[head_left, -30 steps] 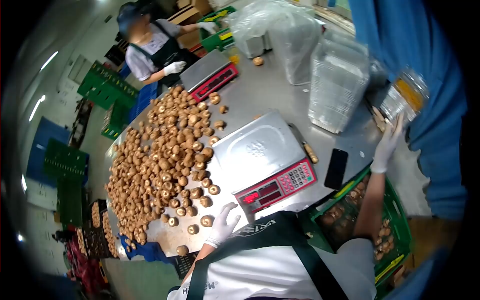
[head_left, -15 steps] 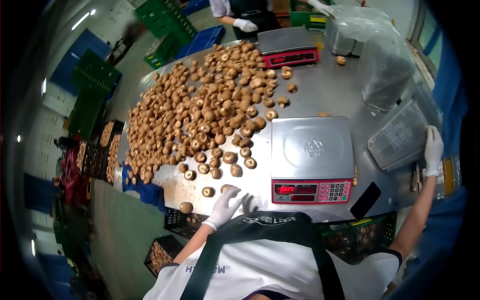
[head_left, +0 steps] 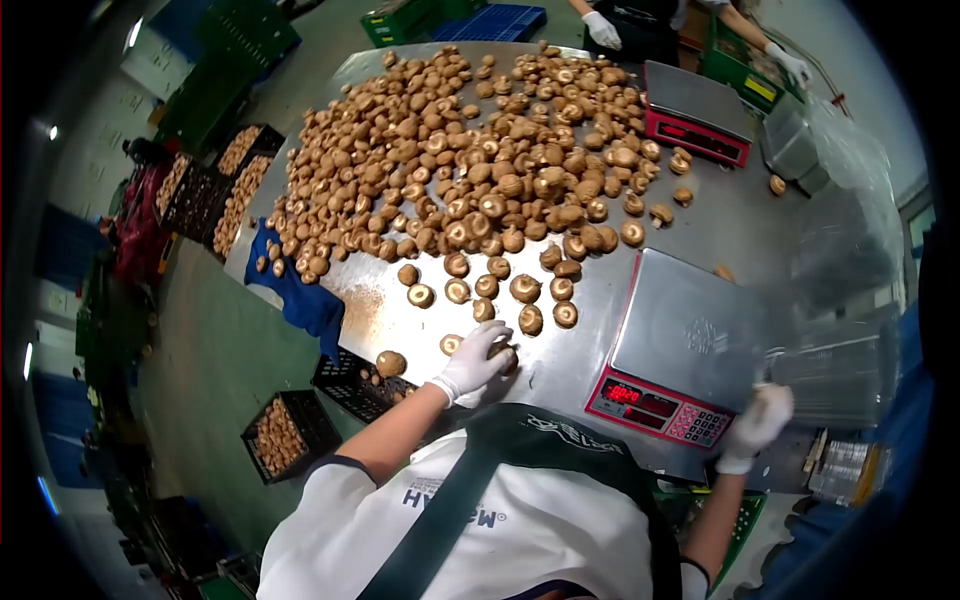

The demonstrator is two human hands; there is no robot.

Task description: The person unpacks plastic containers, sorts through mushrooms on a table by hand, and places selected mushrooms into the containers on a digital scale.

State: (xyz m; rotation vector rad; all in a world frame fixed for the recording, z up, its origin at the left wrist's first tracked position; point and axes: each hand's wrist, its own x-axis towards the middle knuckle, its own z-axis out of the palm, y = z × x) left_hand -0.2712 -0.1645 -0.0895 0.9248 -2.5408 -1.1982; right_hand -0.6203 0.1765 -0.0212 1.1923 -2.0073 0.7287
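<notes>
Metal table; left hand touching mushroom.

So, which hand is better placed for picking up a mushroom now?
Probably the left hand: it is right at one mushroom, with others close by. The right hand, blurred, is beside the scale, farther from them.

Setting: a produce packing workshop.
Work surface: metal table spread with loose brown mushrooms.
Weighing: two red-fronted digital scales.
Packaging: stacked clear plastic trays.
Storage: black crates of mushrooms on the floor; green crates stacked beyond.
Dress: dark aprons, white gloves.
</notes>
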